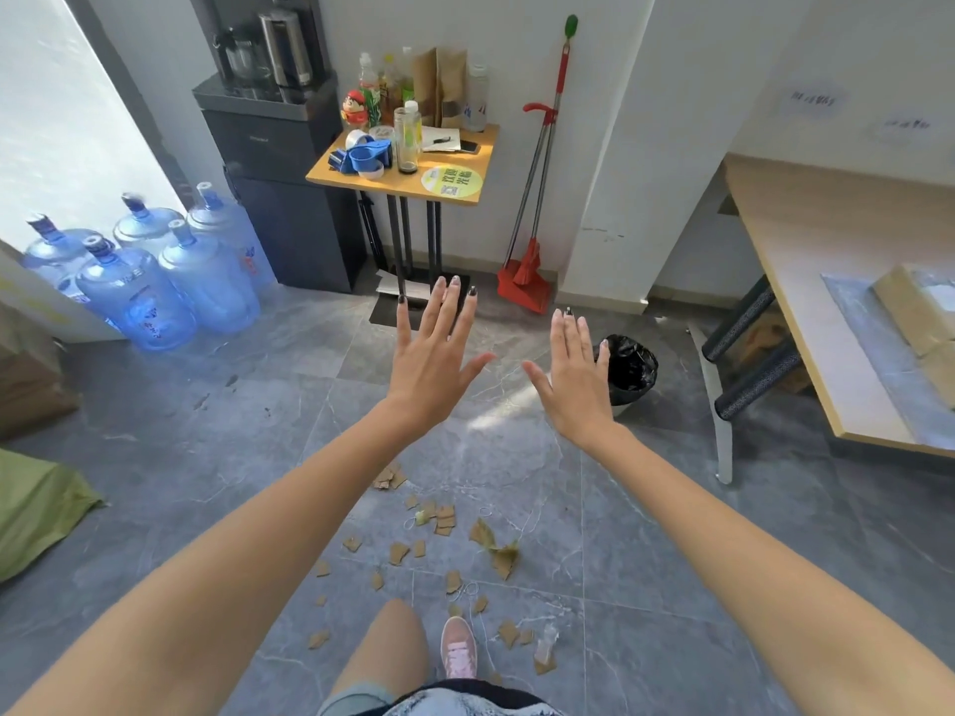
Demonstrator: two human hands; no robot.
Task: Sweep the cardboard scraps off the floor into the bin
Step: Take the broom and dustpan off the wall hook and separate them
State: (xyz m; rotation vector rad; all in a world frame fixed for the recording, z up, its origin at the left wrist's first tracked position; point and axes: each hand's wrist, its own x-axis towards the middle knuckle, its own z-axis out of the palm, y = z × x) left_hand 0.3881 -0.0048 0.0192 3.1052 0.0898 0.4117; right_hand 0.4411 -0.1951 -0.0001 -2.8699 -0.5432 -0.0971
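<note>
Brown cardboard scraps lie scattered over the grey tiled floor just ahead of my feet. A small bin with a black liner stands on the floor beyond them, to the right. A red broom and dustpan lean against the white wall at the back. My left hand and my right hand are stretched out in front of me, palms down, fingers spread, holding nothing. The right hand partly covers the bin's left rim.
Several blue water jugs stand at the left beside a dark water dispenser. A small cluttered wooden table sits by the back wall. A long desk with boxes fills the right. A green bag lies at left.
</note>
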